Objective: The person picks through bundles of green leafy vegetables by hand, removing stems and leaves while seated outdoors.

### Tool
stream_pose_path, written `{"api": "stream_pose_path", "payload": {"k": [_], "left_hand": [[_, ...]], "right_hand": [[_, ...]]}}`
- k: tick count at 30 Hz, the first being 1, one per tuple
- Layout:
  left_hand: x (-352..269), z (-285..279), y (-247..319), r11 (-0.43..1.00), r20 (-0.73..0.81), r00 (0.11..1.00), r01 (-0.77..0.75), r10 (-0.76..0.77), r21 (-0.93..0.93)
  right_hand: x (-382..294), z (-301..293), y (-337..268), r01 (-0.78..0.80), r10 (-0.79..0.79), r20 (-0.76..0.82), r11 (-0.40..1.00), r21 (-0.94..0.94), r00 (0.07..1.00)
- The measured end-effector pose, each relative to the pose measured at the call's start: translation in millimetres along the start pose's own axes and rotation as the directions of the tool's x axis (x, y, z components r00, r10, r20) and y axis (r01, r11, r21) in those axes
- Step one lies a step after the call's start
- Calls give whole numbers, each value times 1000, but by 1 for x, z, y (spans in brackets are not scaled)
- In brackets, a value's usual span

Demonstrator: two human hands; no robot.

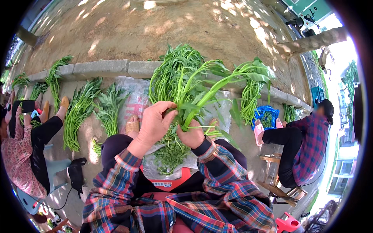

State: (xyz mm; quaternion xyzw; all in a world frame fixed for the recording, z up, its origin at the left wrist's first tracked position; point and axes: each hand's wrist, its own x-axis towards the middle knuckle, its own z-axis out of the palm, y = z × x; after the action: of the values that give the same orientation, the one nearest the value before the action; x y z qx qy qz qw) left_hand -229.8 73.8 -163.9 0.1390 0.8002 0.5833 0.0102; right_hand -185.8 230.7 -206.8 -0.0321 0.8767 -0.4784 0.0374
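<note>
My right hand (192, 135) grips the lower stems of a bunch of leafy green water spinach (214, 87), which fans out up and to the right. At the left side of the bunch is my left hand (158, 122), thumb and forefinger pinched together by the leaves; whether a leaf is between them I cannot tell. Beyond my hands, a large heap of water spinach (166, 75) leans over the stone kerb. Loose leaves and trimmings (172, 154) lie between my knees on a plastic sheet (137, 90).
Further bundles of greens (80, 116) lie to the left, and another bundle (250, 99) to the right. A stone kerb (99, 68) runs across in front. A seated person (309, 145) is at right near a blue basket (266, 112); another person (22, 157) sits at left.
</note>
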Motion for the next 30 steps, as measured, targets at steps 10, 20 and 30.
{"api": "stream_pose_path", "payload": {"k": [10, 20, 30], "left_hand": [[-1, -26, -17, 898, 281, 920, 348, -273, -268], [0, -23, -26, 978, 163, 964, 205, -208, 35], [2, -14, -21, 973, 62, 972, 225, -228, 51]], "right_hand": [[2, 8, 25, 19, -6, -107, 993, 121, 994], [4, 8, 21, 12, 16, -160, 985, 171, 987], [5, 1, 21, 41, -19, -156, 990, 136, 988]]}}
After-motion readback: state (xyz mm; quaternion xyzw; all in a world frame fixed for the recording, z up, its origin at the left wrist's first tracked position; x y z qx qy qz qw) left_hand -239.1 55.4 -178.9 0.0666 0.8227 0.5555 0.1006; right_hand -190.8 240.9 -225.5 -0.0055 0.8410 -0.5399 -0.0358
